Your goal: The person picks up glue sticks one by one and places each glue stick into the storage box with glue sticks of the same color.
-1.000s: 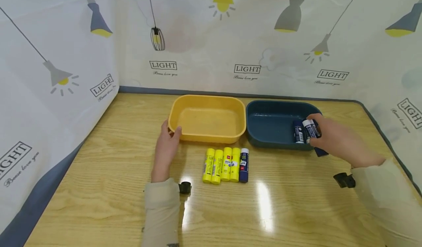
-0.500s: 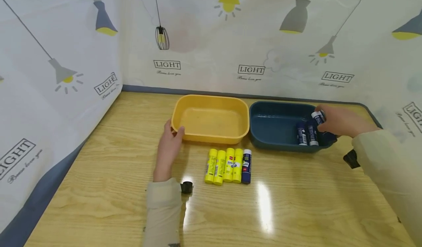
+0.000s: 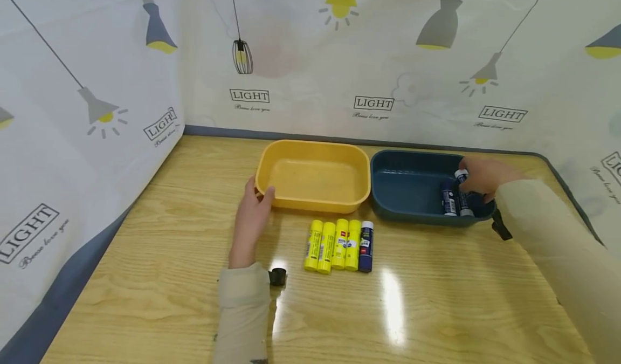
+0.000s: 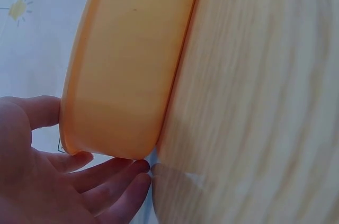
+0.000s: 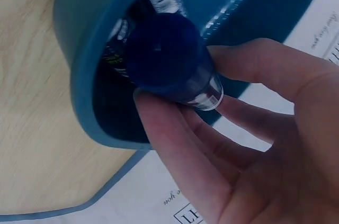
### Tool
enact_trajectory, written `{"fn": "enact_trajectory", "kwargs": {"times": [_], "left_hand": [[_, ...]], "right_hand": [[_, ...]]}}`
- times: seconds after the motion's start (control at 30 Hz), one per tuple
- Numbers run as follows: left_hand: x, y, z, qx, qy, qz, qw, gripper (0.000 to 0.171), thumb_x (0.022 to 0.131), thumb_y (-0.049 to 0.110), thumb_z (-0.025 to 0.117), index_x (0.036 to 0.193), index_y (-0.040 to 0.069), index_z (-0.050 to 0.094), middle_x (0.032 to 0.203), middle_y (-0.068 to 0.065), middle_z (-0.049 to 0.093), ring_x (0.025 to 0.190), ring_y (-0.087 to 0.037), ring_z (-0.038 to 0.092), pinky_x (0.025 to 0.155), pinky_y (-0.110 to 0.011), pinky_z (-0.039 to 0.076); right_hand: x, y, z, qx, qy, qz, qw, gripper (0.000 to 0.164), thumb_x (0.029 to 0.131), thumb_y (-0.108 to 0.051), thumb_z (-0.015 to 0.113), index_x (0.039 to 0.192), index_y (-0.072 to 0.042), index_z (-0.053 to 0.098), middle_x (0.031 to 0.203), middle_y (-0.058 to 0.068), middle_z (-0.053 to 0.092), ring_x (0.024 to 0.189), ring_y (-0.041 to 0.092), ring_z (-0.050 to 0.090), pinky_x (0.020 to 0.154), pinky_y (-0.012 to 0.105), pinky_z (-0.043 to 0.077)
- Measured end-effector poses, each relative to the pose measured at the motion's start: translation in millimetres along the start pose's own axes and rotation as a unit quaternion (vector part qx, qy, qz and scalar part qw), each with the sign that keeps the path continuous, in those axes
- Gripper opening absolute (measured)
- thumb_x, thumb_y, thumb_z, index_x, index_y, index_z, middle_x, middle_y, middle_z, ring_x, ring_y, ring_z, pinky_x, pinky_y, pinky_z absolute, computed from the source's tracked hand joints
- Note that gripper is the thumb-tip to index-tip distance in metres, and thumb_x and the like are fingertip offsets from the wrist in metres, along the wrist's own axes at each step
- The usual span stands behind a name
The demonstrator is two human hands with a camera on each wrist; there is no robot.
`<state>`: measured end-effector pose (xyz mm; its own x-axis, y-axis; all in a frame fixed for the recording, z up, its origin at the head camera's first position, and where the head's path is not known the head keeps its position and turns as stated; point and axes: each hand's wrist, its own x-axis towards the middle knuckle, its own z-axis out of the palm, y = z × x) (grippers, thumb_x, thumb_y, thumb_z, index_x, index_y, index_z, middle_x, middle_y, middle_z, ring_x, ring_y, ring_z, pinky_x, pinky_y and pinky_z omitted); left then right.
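Note:
My left hand (image 3: 251,224) holds the front left corner of a yellow plastic bin (image 3: 312,203), thumb on the front wall and fingers along the side. In the left wrist view the fingertips (image 4: 139,166) touch the bin's outer wall. Over the right end of a dark teal bin (image 3: 407,216), my right hand (image 3: 485,176) pinches a navy glue stick (image 5: 167,54) between thumb and fingers, tilted, its white end (image 3: 462,175) up. Two more navy glue sticks lie beneath it in the bin, one glue stick (image 3: 448,199) showing its barcode label.
On the wooden table (image 3: 315,321), in front of the bins, several yellow glue sticks (image 3: 332,245) lie side by side with one navy glue stick (image 3: 366,246) at their right end. A lamp-printed cloth backdrop (image 3: 301,73) rises right behind both bins.
My right hand has let one navy glue stick down into the teal bin and brought another inside over the bin's right end. The left hand keeps its hold. The view has shifted slightly.

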<state>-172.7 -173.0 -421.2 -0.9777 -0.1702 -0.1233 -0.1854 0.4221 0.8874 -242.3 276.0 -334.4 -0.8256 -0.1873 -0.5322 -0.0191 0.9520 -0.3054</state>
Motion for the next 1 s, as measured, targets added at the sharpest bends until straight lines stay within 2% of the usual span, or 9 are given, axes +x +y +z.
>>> {"fn": "enact_trajectory", "kwargs": {"times": [0.1,0.17,0.3,0.63,1.0], "left_hand": [[-0.8,0.1,-0.6,-0.002,0.001,-0.001,1.0,0.063,0.092,0.043,0.043,0.143,0.017,0.016,0.138,-0.008,0.035,0.119,-0.022,0.041,0.095,-0.038,0.036],[-1.2,0.0,-1.0,-0.003,0.002,0.0,1.0,0.063,0.092,0.042,0.043,0.143,0.018,0.016,0.138,-0.008,0.035,0.119,-0.022,0.041,0.095,-0.038,0.036],[-0.6,-0.3,-0.7,-0.006,0.003,0.004,1.0,0.063,0.091,0.042,0.044,0.143,0.018,0.017,0.137,-0.008,0.036,0.118,-0.022,0.042,0.094,-0.038,0.037],[-0.5,0.3,0.0,-0.006,0.004,0.006,1.0,0.064,0.091,0.045,0.043,0.142,0.018,0.018,0.137,-0.008,0.037,0.118,-0.021,0.042,0.094,-0.038,0.037],[-1.2,1.3,0.6,-0.001,0.003,0.003,1.0,0.063,0.091,0.044,0.043,0.142,0.017,0.017,0.137,-0.008,0.037,0.118,-0.022,0.042,0.095,-0.038,0.035]], "right_hand": [[3.2,-2.4,1.7,-0.018,0.002,0.013,1.0,0.059,0.083,-0.015,0.056,0.129,0.009,0.028,0.115,0.034,0.041,0.063,0.023,0.056,0.051,0.034,0.049],[5.5,-4.2,2.7,-0.022,-0.007,0.021,1.0,0.058,0.083,-0.013,0.055,0.13,0.009,0.028,0.102,0.03,0.048,0.058,0.021,0.053,0.05,0.033,0.048],[9.6,-4.9,6.3,-0.029,-0.022,0.026,0.999,0.058,0.083,-0.012,0.056,0.128,0.011,0.029,0.092,0.025,0.051,0.053,0.02,0.05,0.049,0.032,0.048],[13.8,-3.2,11.1,-0.01,-0.011,0.028,0.999,0.059,0.084,-0.01,0.057,0.128,0.013,0.027,0.113,0.036,0.041,0.07,0.024,0.055,0.054,0.033,0.05],[6.2,-6.8,3.2,-0.019,-0.001,0.015,1.0,0.062,0.087,-0.026,0.054,0.129,0.011,0.028,0.105,0.029,0.049,0.074,0.025,0.057,0.056,0.032,0.051]]}}
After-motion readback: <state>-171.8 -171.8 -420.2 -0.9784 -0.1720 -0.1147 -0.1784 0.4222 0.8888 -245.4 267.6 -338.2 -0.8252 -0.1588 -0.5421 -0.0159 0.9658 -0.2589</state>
